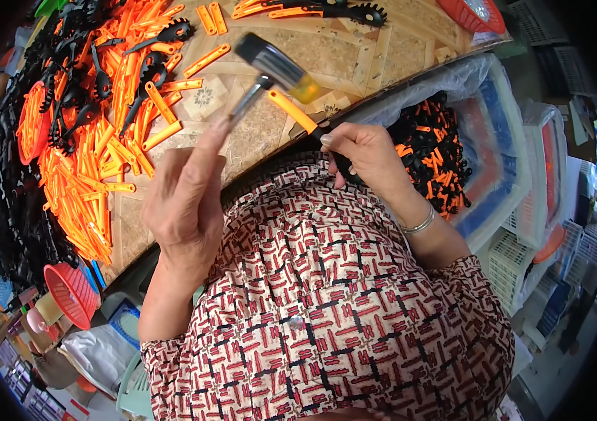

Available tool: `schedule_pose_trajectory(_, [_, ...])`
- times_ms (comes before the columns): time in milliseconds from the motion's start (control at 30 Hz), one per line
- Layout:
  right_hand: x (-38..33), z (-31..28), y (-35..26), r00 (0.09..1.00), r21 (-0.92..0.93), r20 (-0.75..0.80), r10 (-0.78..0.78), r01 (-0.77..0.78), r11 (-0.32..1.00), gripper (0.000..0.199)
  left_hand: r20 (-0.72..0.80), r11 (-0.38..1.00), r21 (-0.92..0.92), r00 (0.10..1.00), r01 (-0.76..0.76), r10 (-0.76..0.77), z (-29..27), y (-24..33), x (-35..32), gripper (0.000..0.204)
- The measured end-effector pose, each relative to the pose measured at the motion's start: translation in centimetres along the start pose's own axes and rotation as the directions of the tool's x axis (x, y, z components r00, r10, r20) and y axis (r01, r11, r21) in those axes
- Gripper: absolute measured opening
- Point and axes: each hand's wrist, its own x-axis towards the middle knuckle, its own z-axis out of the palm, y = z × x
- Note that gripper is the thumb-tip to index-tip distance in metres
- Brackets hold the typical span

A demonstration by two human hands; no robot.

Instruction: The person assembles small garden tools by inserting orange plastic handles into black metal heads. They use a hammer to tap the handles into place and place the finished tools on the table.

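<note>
My left hand [185, 186] is closed round the handle of a mallet [270, 63], which has a black head with a yellow end, blurred by motion. The mallet head is just above the orange end of a kitchen utensil [291, 111]. That utensil, an orange handle joined to a black part, is gripped in my right hand [368, 156] at the table's near edge. Its lower black end is partly hidden by my fingers and lies against my patterned clothing. Left of the mallet, loose orange handles [88, 200] lie heaped on the table [242, 144].
Black utensil parts [4, 210] are piled at the far left. Red baskets [74, 295] sit at the table's left corner and far right edge. To my right, a plastic-lined bin [494, 140] holds black and orange utensils [438, 154], with white crates [505, 256] below.
</note>
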Motion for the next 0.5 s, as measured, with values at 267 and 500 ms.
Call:
schedule_pose_trajectory(267, [-0.5,-1.6,-2.0,0.992,-0.085,0.104,0.070,-0.061,0.995,0.025,0.202,0.995,0.099,0.979,0.001,-0.021,-0.2,-1.8,-0.7,0.056])
schedule_pose_trajectory(500, [-1.8,-16.0,-5.6,0.980,-0.836,-0.054,-0.192,0.060,0.545,0.022,0.155,0.674,-0.364,0.756,0.642,-0.636,-1.5,-5.0,-0.4,0.045])
